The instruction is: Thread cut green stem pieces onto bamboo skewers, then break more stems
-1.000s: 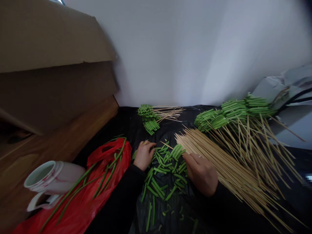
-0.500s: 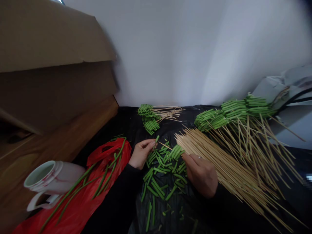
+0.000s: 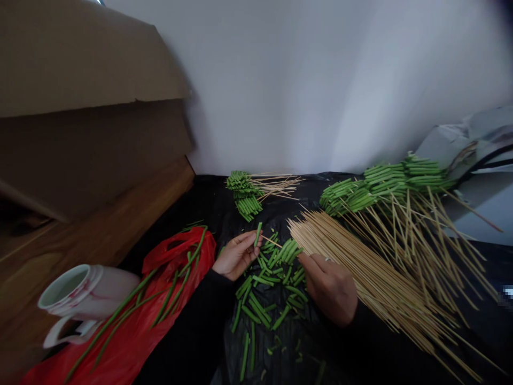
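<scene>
Between the thumb and fingers of my left hand [image 3: 237, 255] is a short green bean piece [image 3: 258, 234], held nearly upright. My right hand [image 3: 332, 286] is closed on a bamboo skewer [image 3: 271, 241], whose tip points left and meets or almost meets that piece. Several bean pieces [image 3: 289, 251] sit side by side along the skewer, close to my right fingers. Under both hands, cut bean pieces [image 3: 260, 310] lie scattered on black plastic sheeting [image 3: 276, 353].
Bare skewers [image 3: 372, 272] lie in a thick bundle at the right. Threaded bean skewers are stacked at the back right [image 3: 385, 184] and back middle [image 3: 244, 195]. At the left are a red plastic bag [image 3: 196, 243] with long beans, a pitcher [image 3: 108, 289] and a cardboard box [image 3: 92, 144].
The bean piece in my left hand has come more upright and shows more of its length, and my left fingers have shifted around it. My right hand has barely moved.
</scene>
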Available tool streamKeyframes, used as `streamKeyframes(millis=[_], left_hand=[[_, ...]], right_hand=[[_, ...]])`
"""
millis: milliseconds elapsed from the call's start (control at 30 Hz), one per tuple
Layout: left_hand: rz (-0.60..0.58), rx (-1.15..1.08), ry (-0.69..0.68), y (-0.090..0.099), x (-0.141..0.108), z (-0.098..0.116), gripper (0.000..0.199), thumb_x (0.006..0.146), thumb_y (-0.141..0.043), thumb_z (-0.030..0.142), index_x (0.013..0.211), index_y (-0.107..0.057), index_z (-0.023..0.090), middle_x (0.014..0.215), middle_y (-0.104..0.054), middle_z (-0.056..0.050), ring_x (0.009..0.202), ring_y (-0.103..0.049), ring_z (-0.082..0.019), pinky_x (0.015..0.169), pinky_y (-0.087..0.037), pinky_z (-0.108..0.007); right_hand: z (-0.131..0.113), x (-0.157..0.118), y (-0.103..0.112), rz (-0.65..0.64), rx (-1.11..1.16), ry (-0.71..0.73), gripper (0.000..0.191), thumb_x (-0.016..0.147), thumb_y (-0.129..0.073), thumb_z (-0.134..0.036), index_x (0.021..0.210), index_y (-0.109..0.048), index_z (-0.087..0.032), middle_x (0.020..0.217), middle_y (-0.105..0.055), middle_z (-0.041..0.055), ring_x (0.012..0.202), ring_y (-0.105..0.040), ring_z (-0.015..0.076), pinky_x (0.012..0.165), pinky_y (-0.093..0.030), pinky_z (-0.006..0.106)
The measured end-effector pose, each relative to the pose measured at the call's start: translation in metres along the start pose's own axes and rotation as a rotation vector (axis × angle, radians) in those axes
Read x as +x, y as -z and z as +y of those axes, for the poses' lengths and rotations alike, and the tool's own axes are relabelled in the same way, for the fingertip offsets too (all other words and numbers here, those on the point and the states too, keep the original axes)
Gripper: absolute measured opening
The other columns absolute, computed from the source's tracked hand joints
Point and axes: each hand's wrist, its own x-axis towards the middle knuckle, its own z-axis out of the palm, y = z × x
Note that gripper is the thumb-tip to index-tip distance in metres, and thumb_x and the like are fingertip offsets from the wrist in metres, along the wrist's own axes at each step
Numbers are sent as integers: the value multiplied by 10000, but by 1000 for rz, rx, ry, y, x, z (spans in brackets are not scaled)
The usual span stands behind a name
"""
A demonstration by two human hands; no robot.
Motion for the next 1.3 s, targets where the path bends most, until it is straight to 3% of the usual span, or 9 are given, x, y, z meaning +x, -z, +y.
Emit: streamKeyframes(millis=[367, 600, 1300], left_hand=[[-10, 26, -5, 0, -1, 0, 232, 687, -784, 149, 899, -730, 74, 752, -657, -40, 639, -590, -65, 576, -502, -146], [4, 145, -91, -1, -2, -1, 334, 607, -844, 247, 885, -746, 88, 777, -680, -48, 661, -581, -62, 588, -476, -136], [26, 240, -116, -1, -2, -5, 292, 580, -851, 255, 812, -756, 105, 779, -711, -58, 707, -597, -93, 694, -456, -196]], right_hand=[[1, -2, -1, -3, 2, 3, 261, 902, -427, -127, 1022, -655, -170, 669, -534, 3, 581, -422, 135, 578, -248, 315], [-1, -1, 0, -1, -20, 7, 254, 902, -432, -116, 1002, -661, -160, 663, -525, 6, 589, -417, 142, 587, -248, 317], [-4, -3, -1, -48, -38, -6, 232, 881, -456, -111, 992, -652, -164, 669, -537, 3, 587, -440, 132, 573, -249, 318]])
